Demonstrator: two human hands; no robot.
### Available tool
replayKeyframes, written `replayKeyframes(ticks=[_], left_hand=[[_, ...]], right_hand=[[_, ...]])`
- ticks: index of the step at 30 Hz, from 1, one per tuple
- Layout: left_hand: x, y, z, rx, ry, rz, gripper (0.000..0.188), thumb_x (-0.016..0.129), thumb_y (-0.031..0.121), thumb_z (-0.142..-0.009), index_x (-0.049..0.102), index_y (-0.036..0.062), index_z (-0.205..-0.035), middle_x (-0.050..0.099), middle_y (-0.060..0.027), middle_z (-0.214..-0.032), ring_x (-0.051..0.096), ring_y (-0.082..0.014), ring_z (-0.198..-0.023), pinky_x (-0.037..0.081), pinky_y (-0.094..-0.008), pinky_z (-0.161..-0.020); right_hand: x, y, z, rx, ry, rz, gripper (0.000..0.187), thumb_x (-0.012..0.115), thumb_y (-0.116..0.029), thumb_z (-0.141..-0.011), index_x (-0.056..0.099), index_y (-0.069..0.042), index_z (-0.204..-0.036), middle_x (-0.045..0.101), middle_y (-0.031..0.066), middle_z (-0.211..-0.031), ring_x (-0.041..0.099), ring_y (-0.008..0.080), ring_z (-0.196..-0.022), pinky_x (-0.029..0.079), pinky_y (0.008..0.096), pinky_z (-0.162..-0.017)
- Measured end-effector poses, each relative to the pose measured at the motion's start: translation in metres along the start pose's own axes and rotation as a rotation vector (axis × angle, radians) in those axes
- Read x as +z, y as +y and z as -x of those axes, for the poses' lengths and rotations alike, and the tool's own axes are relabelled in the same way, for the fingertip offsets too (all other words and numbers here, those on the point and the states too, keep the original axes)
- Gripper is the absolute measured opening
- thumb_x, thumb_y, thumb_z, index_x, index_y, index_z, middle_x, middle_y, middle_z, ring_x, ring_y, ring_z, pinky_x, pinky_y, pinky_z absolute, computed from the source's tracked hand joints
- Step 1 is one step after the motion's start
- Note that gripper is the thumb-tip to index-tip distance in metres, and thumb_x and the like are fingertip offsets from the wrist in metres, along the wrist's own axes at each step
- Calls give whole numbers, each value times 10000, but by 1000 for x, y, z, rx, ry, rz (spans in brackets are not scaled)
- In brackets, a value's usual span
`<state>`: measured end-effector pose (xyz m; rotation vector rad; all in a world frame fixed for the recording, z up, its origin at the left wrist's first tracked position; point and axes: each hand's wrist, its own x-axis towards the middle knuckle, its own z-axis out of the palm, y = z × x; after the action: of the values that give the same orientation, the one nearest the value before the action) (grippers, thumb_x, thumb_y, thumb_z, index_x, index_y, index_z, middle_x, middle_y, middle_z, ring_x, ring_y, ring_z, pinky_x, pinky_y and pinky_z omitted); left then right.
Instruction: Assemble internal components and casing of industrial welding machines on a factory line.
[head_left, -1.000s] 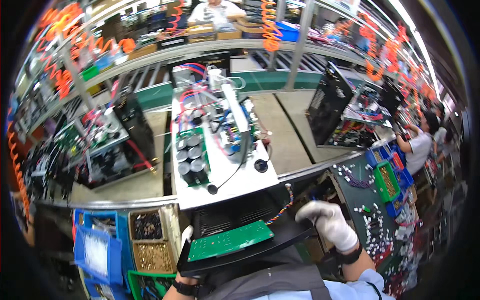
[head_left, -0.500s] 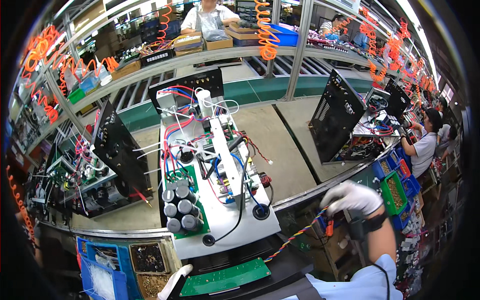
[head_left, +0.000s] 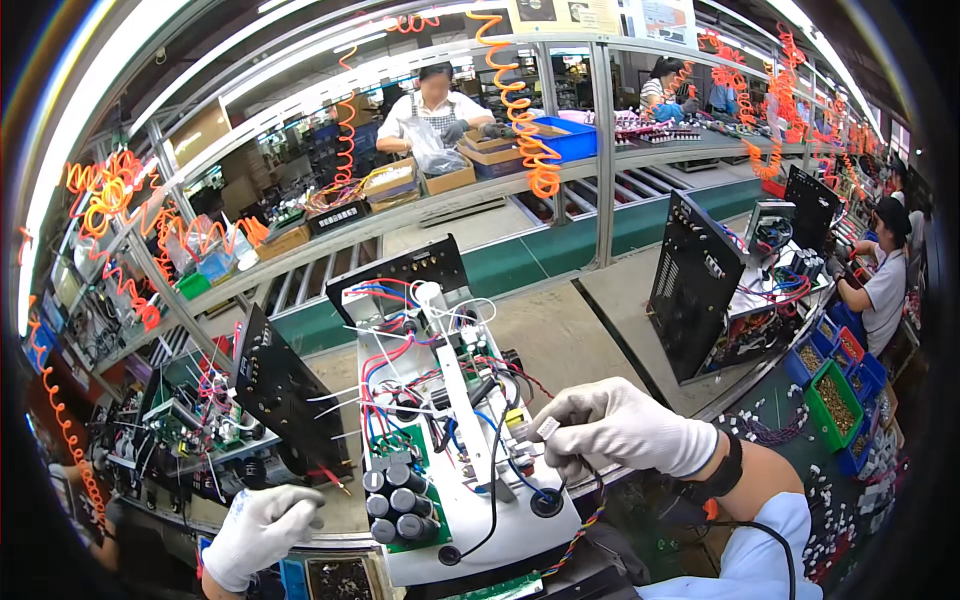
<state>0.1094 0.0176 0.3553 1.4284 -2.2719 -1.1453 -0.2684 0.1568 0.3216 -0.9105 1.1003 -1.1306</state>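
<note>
My right hand (head_left: 632,432), in a white glove, pinches a white multi-pin connector (head_left: 547,428) above the right side of an open chassis (head_left: 478,550). A twisted multicoloured wire bundle (head_left: 578,548) runs from below that hand down to a green circuit board (head_left: 515,588), mostly cut off by the lower edge. On the chassis sit several grey capacitors (head_left: 402,502), a white bar and many red, blue and white wires. My left hand (head_left: 262,535), also gloved, is left of the chassis with its fingers curled together; nothing shows in them.
Black-panelled chassis units stand to the left (head_left: 285,385) and right (head_left: 695,290). A green bin of screws (head_left: 833,405) sits among blue bins at right. Orange coiled hoses (head_left: 535,150) hang overhead. One co-worker (head_left: 435,120) is across the line, another (head_left: 885,270) at far right.
My right hand has moved left and up over the chassis, bringing the wire bundle's connector into sight. My left hand has left the circuit board's edge and risen leftward. The view has tilted up.
</note>
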Motion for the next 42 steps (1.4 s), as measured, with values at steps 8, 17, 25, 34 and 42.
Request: replayKeyframes(ticks=[8, 17, 25, 34, 42], left_hand=[[45, 91, -60, 701, -293, -562, 287, 566, 300, -947, 666, 52, -1051, 681, -107, -803, 690, -277, -723, 542, -353, -626], [82, 111, -93, 225, -518, -422, 355, 574, 385, -967, 678, 46, -951, 648, -100, -692, 674, -179, -669, 514, -283, -602], [92, 98, -112, -144, -704, 152, 294, 564, 361, -996, 612, 87, -900, 641, 31, -802, 587, -19, -649, 434, -153, -546], [95, 91, -116, -142, -711, 200, 293, 571, 341, -1005, 620, 63, -926, 656, 11, -830, 591, -24, -659, 433, -161, -543], [96, 90, -115, -128, -706, 283, 295, 582, 319, -1002, 649, 43, -925, 678, -17, -786, 558, -19, -620, 402, -167, -526]], right_hand=[[-16, 42, -56, -437, 246, 1038, 278, 631, -191, -910, 636, -14, -1123, 654, 162, -902, 652, 333, -866, 521, 391, -760], [-35, 41, -77, -403, -213, 649, 168, 517, -159, -920, 592, -15, -877, 577, 93, -781, 563, 214, -669, 467, 347, -606], [-49, 38, -91, -140, -382, 296, 347, 511, -231, -970, 521, -53, -671, 470, -16, -616, 421, 73, -525, 354, 237, -496], [-51, 36, -97, -96, -437, 290, 307, 519, -211, -928, 590, -22, -696, 538, 11, -634, 485, 97, -546, 404, 264, -525], [-52, 37, -95, -51, -447, 271, 323, 505, -214, -944, 613, -9, -718, 515, 10, -600, 466, 91, -518, 387, 267, -502]])
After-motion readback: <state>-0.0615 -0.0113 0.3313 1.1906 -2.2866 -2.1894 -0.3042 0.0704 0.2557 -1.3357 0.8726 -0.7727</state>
